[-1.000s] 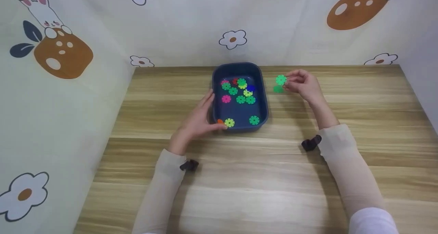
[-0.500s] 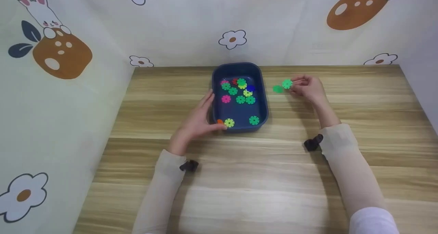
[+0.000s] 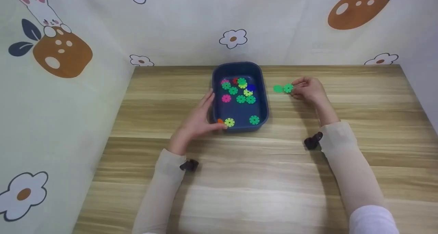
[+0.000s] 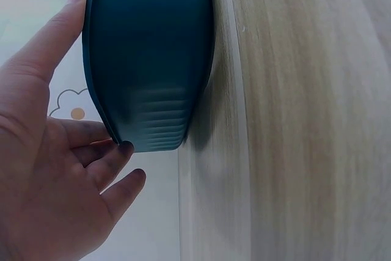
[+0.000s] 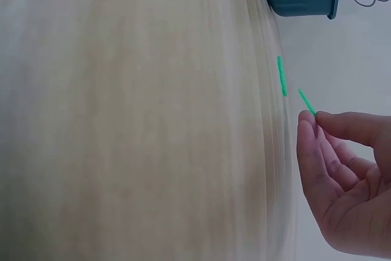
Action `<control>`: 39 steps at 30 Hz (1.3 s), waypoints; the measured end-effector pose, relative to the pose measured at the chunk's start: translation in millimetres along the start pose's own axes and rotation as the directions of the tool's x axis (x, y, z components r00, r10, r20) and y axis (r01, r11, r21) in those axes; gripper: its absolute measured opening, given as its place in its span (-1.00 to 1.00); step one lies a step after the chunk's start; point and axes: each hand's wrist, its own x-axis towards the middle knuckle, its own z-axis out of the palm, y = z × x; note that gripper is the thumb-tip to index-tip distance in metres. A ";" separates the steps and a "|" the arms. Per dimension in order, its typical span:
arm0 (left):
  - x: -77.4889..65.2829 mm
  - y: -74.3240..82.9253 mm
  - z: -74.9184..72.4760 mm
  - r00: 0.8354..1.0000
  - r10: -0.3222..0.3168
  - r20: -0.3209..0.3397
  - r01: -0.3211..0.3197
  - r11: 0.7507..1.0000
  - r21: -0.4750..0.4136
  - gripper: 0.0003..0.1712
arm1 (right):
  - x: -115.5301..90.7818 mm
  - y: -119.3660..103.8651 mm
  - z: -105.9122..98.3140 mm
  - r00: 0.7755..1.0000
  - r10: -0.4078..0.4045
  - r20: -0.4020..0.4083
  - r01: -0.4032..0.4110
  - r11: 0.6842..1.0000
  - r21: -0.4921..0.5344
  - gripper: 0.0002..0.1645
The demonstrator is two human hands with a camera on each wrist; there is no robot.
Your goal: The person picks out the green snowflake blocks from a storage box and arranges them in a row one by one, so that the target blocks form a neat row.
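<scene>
A navy-blue plastic bin [image 3: 240, 126] stands on the table, with several notched, flower-shaped plastic discs in green, yellow, pink, red, blue and orange inside. My left hand [image 3: 196, 122] touches its near-left corner, fingers along the left side and thumb over the near rim. In the left wrist view, the spread fingers [image 4: 110, 164] touch the edge of the bin [image 4: 149, 47]. To the right of the bin, my right hand [image 3: 309, 90] pinches a green notched disc [image 3: 288, 88] between thumb and fingertips. Just left of it, another green disc [image 3: 278, 88] lies on the table.
The bin's far end sits close to the patterned back wall [image 3: 191, 25]. Wood-grain tabletop [image 3: 246, 179] extends in front of and beside the bin. A black wrist camera [image 3: 312, 141] sits at the right cuff, and another black wrist camera [image 3: 189, 165] at the left cuff.
My right hand has moved slightly right and down with the green disc, from above the other disc to just right of it. The left hand and bin stay put.
</scene>
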 end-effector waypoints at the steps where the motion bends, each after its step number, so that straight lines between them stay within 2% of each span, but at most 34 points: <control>1: 0.0 -0.1 0.0 1.000 0.000 0.002 0.000 1.000 -0.002 0.40 | 2.0 2.0 -0.2 1.000 0.005 -0.002 -0.005 1.000 -0.006 -0.59; 13: 0.5 -0.4 0.2 1.000 -0.006 -0.004 0.006 1.000 0.014 0.39 | 5.5 7.5 0.4 0.999 0.008 -0.044 -0.012 0.996 -0.091 -0.61; 30: 0.2 0.4 0.3 1.000 0.004 -0.005 -0.004 1.000 0.023 0.39 | 2.2 7.3 -2.7 0.997 0.014 -0.078 -0.023 0.993 -0.120 -0.69; 35: 0.0 0.4 0.9 1.000 0.002 -0.005 -0.002 1.000 0.000 0.38 | 0.2 7.2 -4.1 0.997 -0.009 -0.076 -0.004 0.986 -0.166 -0.67; 39: -0.3 1.0 0.7 1.000 -0.004 -0.002 0.004 1.000 -0.015 0.39 | -1.1 6.4 -5.2 0.996 -0.021 -0.082 0.008 0.986 -0.164 -0.64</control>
